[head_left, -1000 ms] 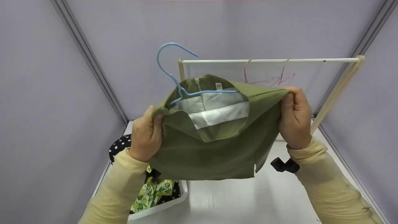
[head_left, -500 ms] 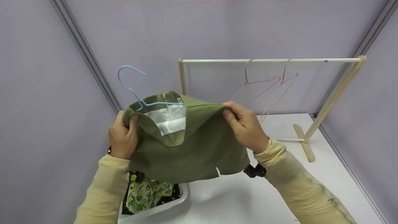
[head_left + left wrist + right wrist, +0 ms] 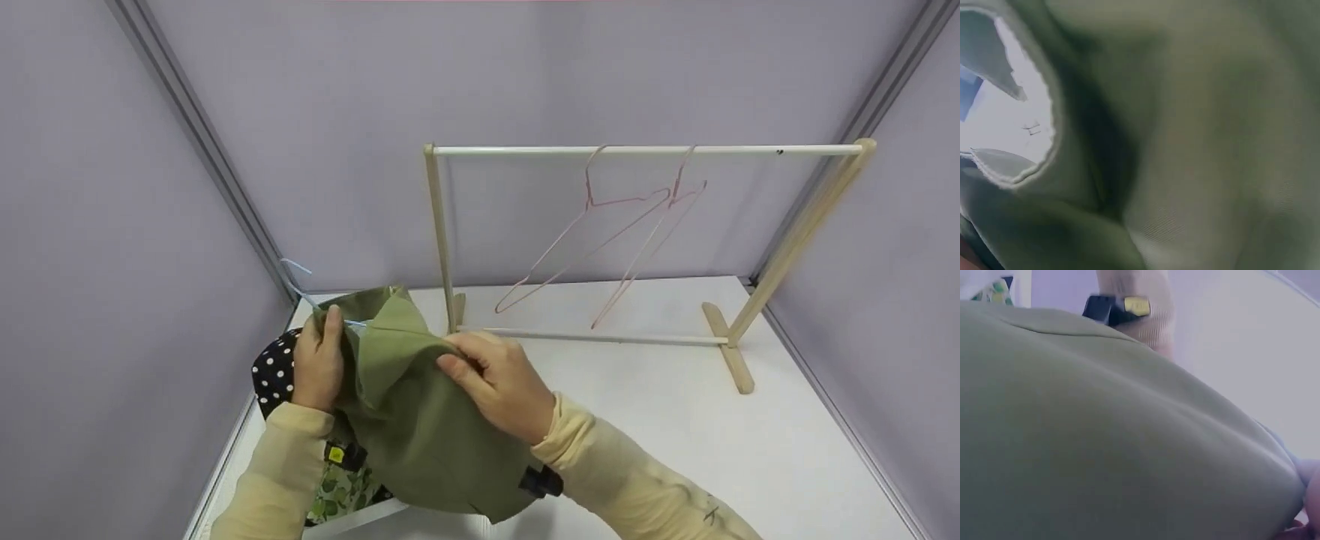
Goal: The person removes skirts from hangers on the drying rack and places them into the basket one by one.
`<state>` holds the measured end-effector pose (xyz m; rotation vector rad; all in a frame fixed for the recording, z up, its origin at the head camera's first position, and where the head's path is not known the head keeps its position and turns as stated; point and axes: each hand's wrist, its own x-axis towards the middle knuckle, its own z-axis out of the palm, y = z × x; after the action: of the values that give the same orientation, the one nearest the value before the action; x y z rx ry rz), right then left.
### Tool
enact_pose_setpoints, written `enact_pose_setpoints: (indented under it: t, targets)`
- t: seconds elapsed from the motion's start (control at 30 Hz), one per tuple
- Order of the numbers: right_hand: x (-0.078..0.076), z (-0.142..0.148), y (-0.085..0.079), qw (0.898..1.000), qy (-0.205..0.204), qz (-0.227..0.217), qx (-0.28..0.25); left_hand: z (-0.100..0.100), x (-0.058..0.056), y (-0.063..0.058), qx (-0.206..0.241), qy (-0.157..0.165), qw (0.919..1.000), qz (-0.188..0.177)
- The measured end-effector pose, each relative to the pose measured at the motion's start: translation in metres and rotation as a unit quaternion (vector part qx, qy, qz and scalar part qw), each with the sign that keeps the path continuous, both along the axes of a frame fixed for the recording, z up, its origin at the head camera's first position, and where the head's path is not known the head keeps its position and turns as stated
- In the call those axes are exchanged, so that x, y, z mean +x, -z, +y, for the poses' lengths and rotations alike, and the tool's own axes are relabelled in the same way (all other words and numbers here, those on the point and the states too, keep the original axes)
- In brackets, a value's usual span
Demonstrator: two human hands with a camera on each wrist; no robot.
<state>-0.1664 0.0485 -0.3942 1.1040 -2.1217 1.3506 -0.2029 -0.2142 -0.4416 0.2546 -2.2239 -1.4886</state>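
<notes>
An olive green garment (image 3: 442, 427) with a wide neckline hangs between both hands over the front left of the table. The left hand (image 3: 319, 367) pinches its left shoulder, thumb on top. At the other shoulder the right hand (image 3: 502, 382) pinches the cloth between thumb and fingers. A light blue hanger (image 3: 300, 292) sits inside the garment; its hook sticks out of the neck to the upper left, and the rest is mostly covered. Green cloth (image 3: 1202, 140) fills most of the left wrist view, and a taut stretch of it (image 3: 1117, 433) fills the right wrist view.
A wooden rack with a white bar (image 3: 517, 151) stands at the back of the white table (image 3: 660, 420). Two pink hangers (image 3: 551, 244) hang from it. Below the left hand, a white basket (image 3: 360, 517) holds printed clothes, with black polka-dot fabric (image 3: 274, 371) beside the wrist.
Both hands have moved down and left with the garment and the blue hanger. The hands have come closer together, so the neckline has gone from stretched wide to folded.
</notes>
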Motion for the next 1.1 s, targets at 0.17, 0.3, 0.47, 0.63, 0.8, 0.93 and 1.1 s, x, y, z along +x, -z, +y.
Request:
enact_pose_setpoints:
  t: [0.17, 0.3, 0.47, 0.63, 0.8, 0.93, 1.1]
  targets:
    - [0.007, -0.018, 0.004, 0.999, 0.014, 0.028, -0.003, -0.008, 0.004, 0.01, 0.005, -0.017, 0.9998, -0.013]
    - [0.007, -0.028, 0.006, 0.999, 0.025, 0.047, -0.002, -0.017, 0.003, 0.011, 0.01, -0.05, 0.9987, 0.008]
    - [0.006, -0.037, 0.01, 0.997, 0.036, 0.061, -0.01, -0.023, 0.002, 0.013, 0.008, -0.062, 0.998, 0.003]
    - [0.007, -0.045, 0.011, 0.998, 0.029, 0.052, -0.035, -0.028, 0.0, 0.012, -0.022, -0.089, 0.9957, -0.006]
    - [0.002, -0.052, 0.014, 0.997, 0.01, 0.019, -0.074, -0.041, 0.003, 0.008, -0.026, -0.112, 0.9929, -0.028]
    - [0.0, -0.059, 0.017, 0.996, -0.013, -0.005, -0.084, -0.055, 0.011, 0.006, -0.011, -0.117, 0.9923, -0.04]
    - [-0.001, -0.06, 0.02, 0.998, -0.014, -0.023, -0.053, -0.062, 0.018, 0.007, 0.005, -0.118, 0.992, -0.046]
